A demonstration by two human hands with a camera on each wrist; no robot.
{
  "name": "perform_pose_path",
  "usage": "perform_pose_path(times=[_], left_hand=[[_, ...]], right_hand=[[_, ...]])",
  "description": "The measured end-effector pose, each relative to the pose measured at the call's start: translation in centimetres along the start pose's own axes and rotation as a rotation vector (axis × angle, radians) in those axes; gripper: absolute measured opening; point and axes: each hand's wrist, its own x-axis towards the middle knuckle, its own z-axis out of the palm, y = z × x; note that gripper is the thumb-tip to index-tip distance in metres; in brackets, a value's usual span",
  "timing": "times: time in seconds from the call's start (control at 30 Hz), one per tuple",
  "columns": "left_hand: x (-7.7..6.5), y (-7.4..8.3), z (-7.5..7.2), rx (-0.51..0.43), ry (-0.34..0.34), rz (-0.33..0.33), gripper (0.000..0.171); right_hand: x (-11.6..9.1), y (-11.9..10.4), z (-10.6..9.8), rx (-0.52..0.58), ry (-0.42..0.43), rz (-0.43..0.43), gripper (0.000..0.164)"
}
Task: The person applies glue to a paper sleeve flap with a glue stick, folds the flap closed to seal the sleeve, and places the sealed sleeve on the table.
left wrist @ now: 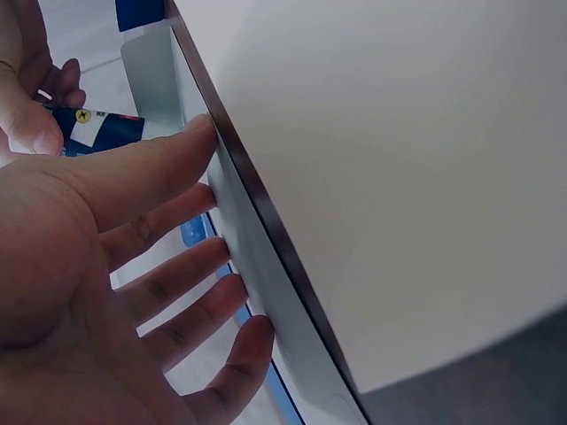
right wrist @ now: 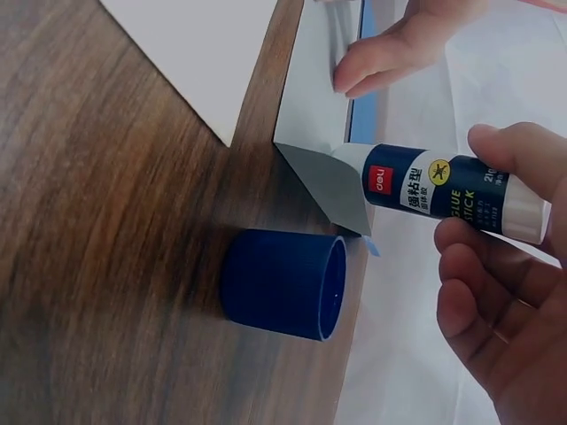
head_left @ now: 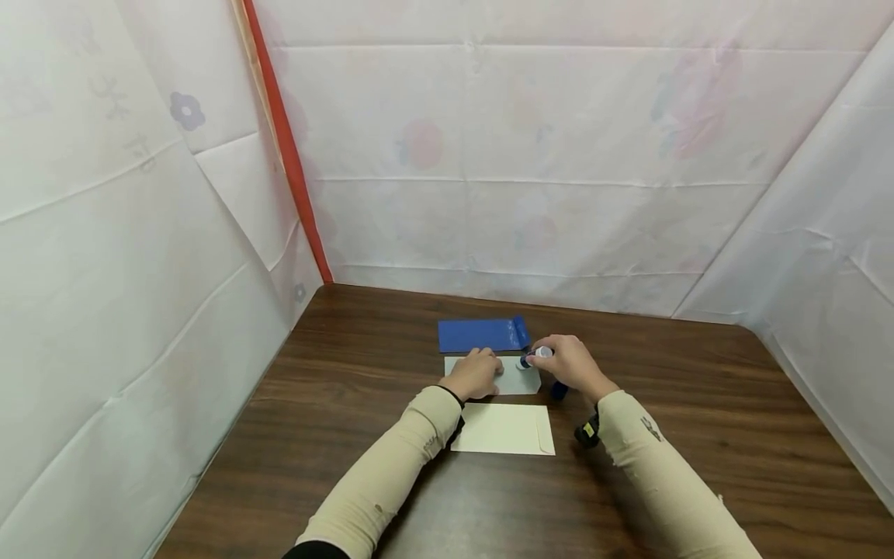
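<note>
Glue stick (right wrist: 443, 190): held tilted over the flap end of the pale grey envelope (head_left: 513, 382), its glue end set down at the flap (right wrist: 326, 184)
Right hand (head_left: 571, 363): clamped on the glue stick, the barrel pinched between thumb and fingers
Left hand (head_left: 475, 374): laid on the grey envelope, fingers spread apart and closed on nothing
Gluing the flap: judged to be the step in hand; best done with light, even strokes along the flap, the edges and corners covered and the fold spared
Holding down: the paper should be pressed flat close to the flap, so that it is not dragged or creased by the stick
Cap (right wrist: 275, 283): lying on its side on the table (head_left: 349, 349), its mouth uncovered; nothing can be made out inside
Blue envelope (head_left: 475, 335): placed beyond the grey one, its right-hand flap raised, whitish marks seen beside it; contents hidden
Cream envelope (head_left: 499, 428): placed on the near side, flap end to the right; whether anything is held inside cannot be told
</note>
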Motion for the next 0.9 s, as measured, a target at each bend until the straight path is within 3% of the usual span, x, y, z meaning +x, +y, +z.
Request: perform_pose_path(times=[0.63, 0.9], left_hand=[[0.2, -0.3, 0.1, -0.014, 0.017, -0.007, 0.039], [0.3, -0.2, 0.3, -0.025, 0.016, 0.000, 0.039]], right_hand=[[-1.9, -0.9, -1.0, -0.024, -0.093, -0.083, 0.031], [-2.9, -0.7, -1.2, -0.045, -0.095, -0.093, 0.030]])
